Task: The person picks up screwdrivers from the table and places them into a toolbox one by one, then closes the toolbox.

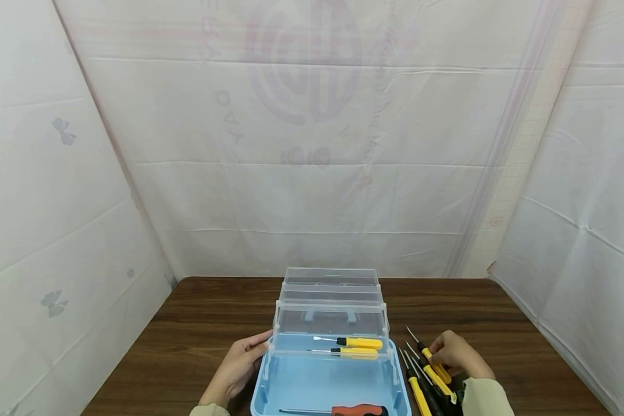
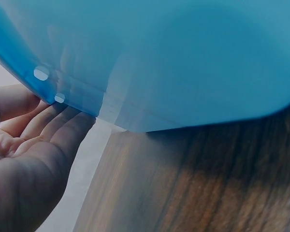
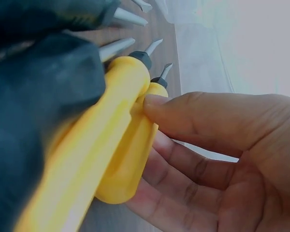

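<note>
My left hand (image 1: 239, 367) holds the back left edge of a light blue plastic box (image 1: 317, 381), its thumb and fingers at the rim; the box's outer wall (image 2: 193, 72) fills much of the left wrist view. The clear stepped lid (image 1: 331, 293) stands raised at the back. My right hand (image 1: 460, 353) pinches the yellow handle of a screwdriver (image 3: 130, 159) at the outer side of a group, thumb on top and fingers below. Beside it lie yellow-handled screwdrivers (image 1: 419, 396) and black-handled ones (image 3: 43, 82).
Inside the box, two yellow-handled screwdrivers (image 1: 361, 342) lie in a clear tray toward the back, and a red-and-black-handled screwdriver (image 1: 361, 410) lies at the front. The dark wooden table (image 1: 213, 312) is bordered by white cloth walls (image 1: 317, 202).
</note>
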Motion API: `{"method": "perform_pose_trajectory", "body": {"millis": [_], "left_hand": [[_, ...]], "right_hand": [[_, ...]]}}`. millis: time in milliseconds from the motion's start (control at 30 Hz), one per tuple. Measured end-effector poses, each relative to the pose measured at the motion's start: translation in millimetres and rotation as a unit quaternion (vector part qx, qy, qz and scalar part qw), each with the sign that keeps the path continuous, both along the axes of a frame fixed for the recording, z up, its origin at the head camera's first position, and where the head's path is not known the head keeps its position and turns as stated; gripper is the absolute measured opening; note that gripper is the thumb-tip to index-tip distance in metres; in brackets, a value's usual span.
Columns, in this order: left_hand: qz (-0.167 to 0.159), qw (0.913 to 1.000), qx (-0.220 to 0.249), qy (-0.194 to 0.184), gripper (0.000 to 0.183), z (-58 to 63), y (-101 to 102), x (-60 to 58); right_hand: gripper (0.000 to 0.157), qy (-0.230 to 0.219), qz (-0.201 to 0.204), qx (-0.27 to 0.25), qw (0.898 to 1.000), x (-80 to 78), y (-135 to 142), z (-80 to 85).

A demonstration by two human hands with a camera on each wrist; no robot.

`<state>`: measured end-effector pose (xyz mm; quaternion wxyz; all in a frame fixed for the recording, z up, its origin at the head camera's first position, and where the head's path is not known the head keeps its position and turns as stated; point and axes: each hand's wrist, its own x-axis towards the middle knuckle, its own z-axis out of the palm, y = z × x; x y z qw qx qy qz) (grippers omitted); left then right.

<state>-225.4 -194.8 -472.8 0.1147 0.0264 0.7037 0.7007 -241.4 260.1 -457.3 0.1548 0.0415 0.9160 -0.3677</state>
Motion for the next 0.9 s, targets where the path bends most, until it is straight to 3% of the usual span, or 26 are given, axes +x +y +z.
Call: {"method": "perform_pose_trajectory", "body": {"millis": [500, 900], "left_hand": [[-0.002, 1.0, -0.001, 0.001, 0.051, -0.1, 0.6, -0.5], [0.0, 1.0, -0.003, 0.002, 0.051, 1.4, 1.2, 1.0]], "right_hand": [[0.019, 0.004, 0.005, -0.002, 1.0, -1.8, 4.5, 1.1], [0.022, 0.036, 0.009, 0.011, 0.999, -0.4, 5.0, 8.0]]}}
